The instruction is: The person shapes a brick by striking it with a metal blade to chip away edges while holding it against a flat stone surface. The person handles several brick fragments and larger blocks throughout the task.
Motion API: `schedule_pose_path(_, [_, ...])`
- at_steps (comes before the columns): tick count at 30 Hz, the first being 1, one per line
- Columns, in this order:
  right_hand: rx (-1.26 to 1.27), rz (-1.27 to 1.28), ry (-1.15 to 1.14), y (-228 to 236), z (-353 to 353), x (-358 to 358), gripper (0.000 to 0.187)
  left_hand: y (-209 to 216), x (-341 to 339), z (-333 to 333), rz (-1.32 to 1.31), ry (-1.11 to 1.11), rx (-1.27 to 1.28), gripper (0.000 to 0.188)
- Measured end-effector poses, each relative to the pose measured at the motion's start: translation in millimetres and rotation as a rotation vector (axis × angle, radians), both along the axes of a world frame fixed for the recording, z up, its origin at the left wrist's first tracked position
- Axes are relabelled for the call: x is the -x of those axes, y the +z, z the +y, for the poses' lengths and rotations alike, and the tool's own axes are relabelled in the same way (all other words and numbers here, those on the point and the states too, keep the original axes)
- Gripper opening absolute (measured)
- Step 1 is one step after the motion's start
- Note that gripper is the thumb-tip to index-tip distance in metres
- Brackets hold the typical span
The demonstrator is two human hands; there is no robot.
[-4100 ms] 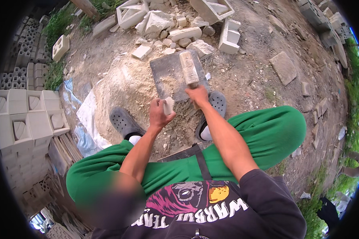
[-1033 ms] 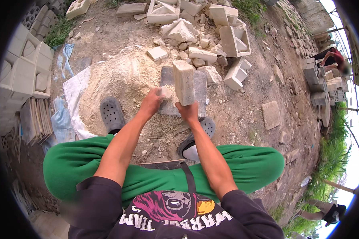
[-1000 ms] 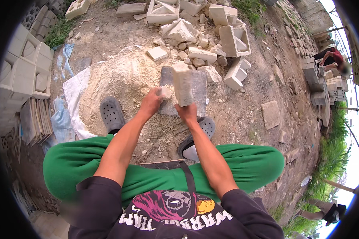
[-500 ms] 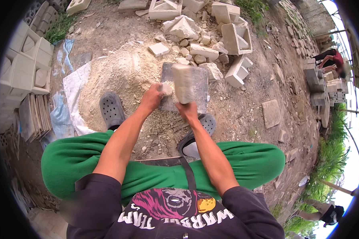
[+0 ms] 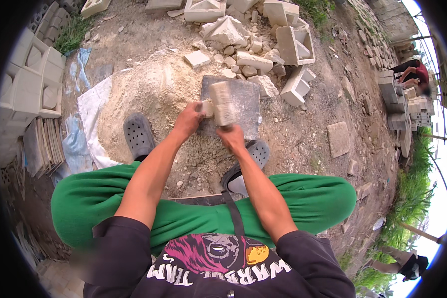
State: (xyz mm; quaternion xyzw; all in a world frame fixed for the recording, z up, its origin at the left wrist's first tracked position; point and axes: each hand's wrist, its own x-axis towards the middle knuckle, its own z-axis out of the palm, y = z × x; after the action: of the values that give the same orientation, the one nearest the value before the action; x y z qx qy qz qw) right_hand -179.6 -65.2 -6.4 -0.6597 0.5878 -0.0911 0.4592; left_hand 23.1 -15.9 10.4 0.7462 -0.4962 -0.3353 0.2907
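Note:
My left hand is closed on a pale stone chunk at the left side of a flat dark slab. In my right hand is the near end of a dusty, oblong pounding block, pale tan and slightly blurred. That block slants over the slab, right beside the chunk; whether the two touch I cannot tell. Pale crumbs lie on the slab around them. My fingers hide part of the chunk and the block's gripped end.
A heap of crushed pale rubble lies left of the slab, partly on a white sheet. Broken hollow blocks and stones are piled beyond. Pale blocks stand stacked at left. A person bends by grey blocks at far right.
The pounding block in my right hand has tilted and shifted slightly left, closer to the chunk. My left hand stays nearly in place, still holding the chunk.

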Motion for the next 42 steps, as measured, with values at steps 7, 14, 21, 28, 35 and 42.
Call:
schedule_pose_path(7, [0.003, -0.16, -0.091, 26, -13, 2, 0.03, -21, -7, 6, -0.332, -0.221, 0.193, 0.043])
schedule_pose_path(14, [0.116, -0.029, -0.046, -15, -5, 3, 0.032, -42, -4, 1, -0.262, -0.121, 0.212, 0.026])
schedule_pose_path(21, [0.016, 0.068, -0.016, 24, -13, -10, 0.038, -31, -11, 7, -0.224, -0.155, 0.16, 0.045])
schedule_pose_path(28, [-0.017, -0.049, -0.098, -4, 0, -1, 0.036, -11, -6, 1, -0.059, -0.028, 0.047, 0.046])
schedule_pose_path(35, [-0.011, -0.116, -0.101, 19, -12, -9, 0.022, -13, -6, 3, -0.03, -0.005, 0.031, 0.045])
schedule_pose_path(42, [-0.113, 0.162, -0.03, 6, -12, -3, 0.041, -7, -3, 1, -0.04, 0.048, 0.029, 0.036])
